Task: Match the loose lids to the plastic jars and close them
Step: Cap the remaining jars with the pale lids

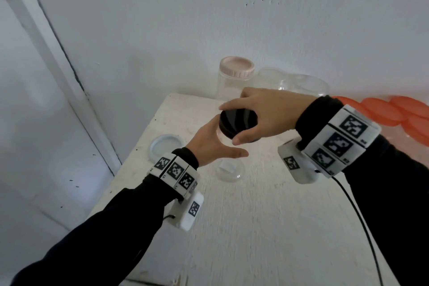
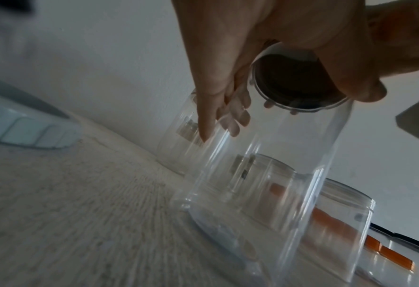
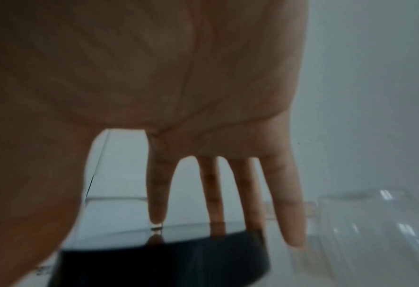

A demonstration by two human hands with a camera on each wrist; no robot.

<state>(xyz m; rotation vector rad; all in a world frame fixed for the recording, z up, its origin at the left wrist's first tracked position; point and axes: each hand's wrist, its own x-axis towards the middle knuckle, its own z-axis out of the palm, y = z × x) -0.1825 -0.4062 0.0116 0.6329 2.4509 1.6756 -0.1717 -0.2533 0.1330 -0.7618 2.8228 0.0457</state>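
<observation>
A tall clear plastic jar [image 1: 229,170] stands on the white table [image 1: 255,227], slightly tilted in the left wrist view. My left hand [image 1: 216,144] grips the jar [image 2: 265,174] just under its neck, thumb in front and fingers behind. A black lid [image 1: 236,121] sits on the jar's mouth. My right hand [image 1: 267,116] grips this lid from above, thumb on the near edge and fingers on the far edge. The right wrist view shows my fingertips [image 3: 156,215] on the rim of the black lid [image 3: 166,258]. Seen from below, the black lid [image 2: 294,81] fills the jar's neck.
A light blue lid [image 1: 166,146] lies loose at the table's left edge. A jar with a pink lid [image 1: 236,69] stands at the back by the wall. Two open clear jars [image 1: 308,86] are right of it. Several orange lids [image 1: 383,109] lie at the far right.
</observation>
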